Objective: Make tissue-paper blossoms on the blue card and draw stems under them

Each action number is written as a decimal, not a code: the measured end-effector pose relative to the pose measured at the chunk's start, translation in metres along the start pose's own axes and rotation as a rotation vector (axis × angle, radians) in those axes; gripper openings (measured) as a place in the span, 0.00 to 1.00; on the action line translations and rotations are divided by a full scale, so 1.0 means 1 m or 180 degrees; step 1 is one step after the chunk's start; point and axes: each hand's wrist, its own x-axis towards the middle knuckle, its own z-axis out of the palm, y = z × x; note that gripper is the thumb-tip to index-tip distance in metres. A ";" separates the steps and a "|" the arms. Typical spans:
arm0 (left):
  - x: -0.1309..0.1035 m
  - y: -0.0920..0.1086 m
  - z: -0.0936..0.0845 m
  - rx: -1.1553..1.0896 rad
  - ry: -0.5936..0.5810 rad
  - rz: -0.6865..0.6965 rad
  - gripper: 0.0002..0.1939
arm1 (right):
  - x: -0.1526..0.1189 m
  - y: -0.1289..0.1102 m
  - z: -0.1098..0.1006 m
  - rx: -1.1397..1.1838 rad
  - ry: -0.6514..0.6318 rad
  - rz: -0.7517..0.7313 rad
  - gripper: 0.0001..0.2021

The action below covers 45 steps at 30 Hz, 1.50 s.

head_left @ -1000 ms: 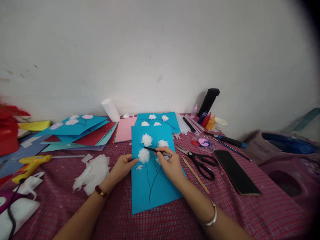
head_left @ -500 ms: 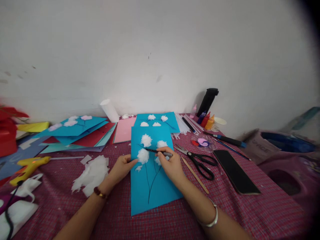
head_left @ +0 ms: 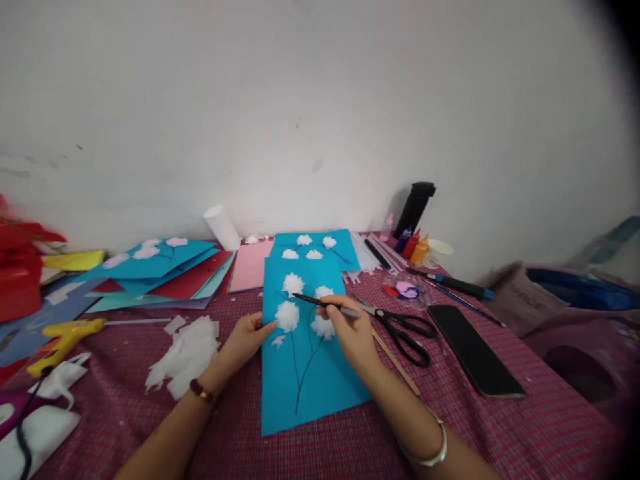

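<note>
A blue sheet of card lies in front of me, with white crumpled-paper flowers on its upper half and thin dark stem lines below them. My left hand grips the card's left edge, thumb on top; the fingers underneath are partly hidden. In my right hand is a black pen, pinched between thumb and fingers. Its tip points left, by the lower edge of the top-left flower; whether it touches the card I cannot tell. A small white paper scrap sits under the lower-left flower.
Scissors, a wooden stick and a black phone-like slab lie to the right. Paint bottles stand behind. Leftward are torn white paper, a yellow glue gun and stacked cards. Another flowered blue card lies beyond.
The pen tip has shifted from just above the lower-left flower up toward the top-left one. My right hand has moved slightly right. My left hand keeps its hold on the card.
</note>
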 end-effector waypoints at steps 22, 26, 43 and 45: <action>-0.005 0.007 -0.010 -0.0531 -0.0827 -0.0502 0.18 | 0.003 -0.012 -0.010 -0.0308 0.0294 -0.0517 0.07; -0.003 0.002 -0.017 0.0195 -0.0105 -0.0152 0.17 | 0.010 -0.016 -0.023 -0.0260 0.0536 -0.0585 0.08; -0.107 0.025 0.029 0.2506 -0.0175 0.0416 0.14 | 0.021 -0.020 -0.042 0.0084 0.0579 -0.0182 0.09; -0.131 0.015 0.043 0.2717 -0.0230 0.0613 0.14 | 0.020 -0.020 -0.043 0.0052 0.0547 -0.0086 0.09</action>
